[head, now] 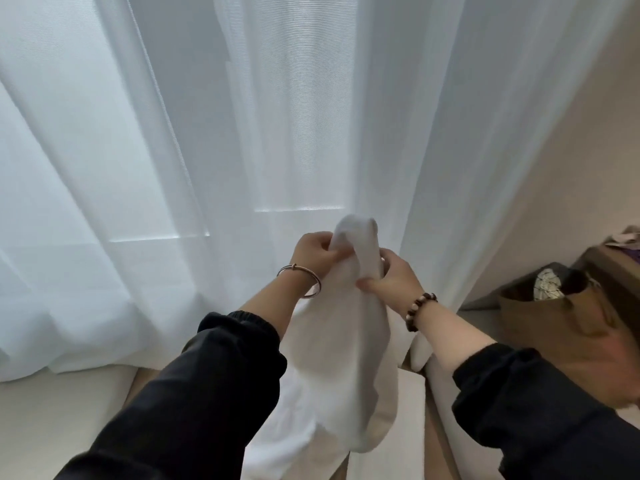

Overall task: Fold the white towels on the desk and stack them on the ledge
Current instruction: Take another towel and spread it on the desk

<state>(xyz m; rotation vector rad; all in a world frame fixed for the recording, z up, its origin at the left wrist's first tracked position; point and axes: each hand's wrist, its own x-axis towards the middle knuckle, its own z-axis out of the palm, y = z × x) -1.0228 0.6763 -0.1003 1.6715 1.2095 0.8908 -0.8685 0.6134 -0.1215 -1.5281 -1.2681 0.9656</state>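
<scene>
While both black sleeves [214,386] reach up from the bottom edge at 7 and 5 o'clock, a pale cushioned surface [62,410] lies beneath them, running across the lower frame to the foot of the curtain. The white towel [341,358] hangs in the air at the centre, its lower end drooping toward 6 o'clock in loose folds, and whether that end touches the surface below cannot be told. Its upper end is bunched into a narrow hump just above the hands. The left hand [317,252], at 11 o'clock of the towel's bulk, has its fingers [325,245] clenched on the towel's left side near the top, with a thin metal bangle [301,280] round the wrist. The right hand [391,275], just beside it at 1 o'clock, pinches the towel's right side between thumb and fingers [367,282]; a beaded bracelet [420,311] of dark and pale beads sits on that wrist. The two hands are close together, with only the bunched cloth between them. At 3 o'clock, a brown bag [561,317] rests on a wooden counter [609,268] against a beige wall [571,150], something pale and patterned showing in its open mouth. Farthest back, a sheer white curtain [207,133] fills the upper frame from 9 to 2 o'clock, daylight glowing through its folds.
</scene>
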